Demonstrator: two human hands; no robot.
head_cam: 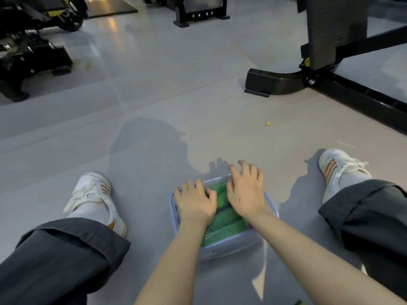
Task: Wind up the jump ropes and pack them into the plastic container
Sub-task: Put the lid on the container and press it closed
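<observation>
The plastic container, clear with a bluish rim and packed with green, sits on the floor between the legs. The left hand and right hand lie flat and spread on top, grasping nothing. Uneven pressing could tip it or leave one side unseated.

A smooth grey floor reflects warm overhead light. Black gym machines stand at the left and right, and a small yellow scrap lies nearby.
</observation>
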